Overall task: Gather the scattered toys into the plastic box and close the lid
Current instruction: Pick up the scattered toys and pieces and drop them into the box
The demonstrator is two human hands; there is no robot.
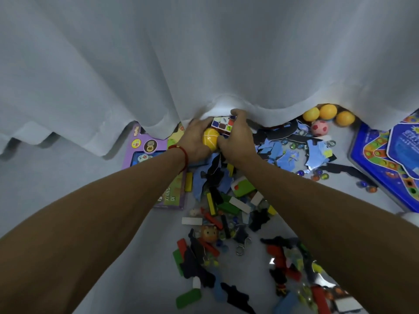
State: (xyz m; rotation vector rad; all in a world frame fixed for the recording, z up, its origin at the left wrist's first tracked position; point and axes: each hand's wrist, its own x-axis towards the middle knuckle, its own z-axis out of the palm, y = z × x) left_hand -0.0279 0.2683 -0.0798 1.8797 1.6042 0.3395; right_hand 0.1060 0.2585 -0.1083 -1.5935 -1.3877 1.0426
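both my arms reached forward to the curtain's (204, 53) hem. my left hand (194, 141) curled around a yellow ball (210, 137), and my right hand (237, 138) gripped a puzzle cube (223, 125) from above, the two toys touching. scattered toys (226, 207), blocks, marbles and torn blue pieces, lay on the pale floor below my wrists. three orange balls (327, 113) sat by the curtain at right, next to a blue game board (385, 162). i couldn't see the plastic box.

White curtain (204, 64) hides part of the purple box (145, 150).
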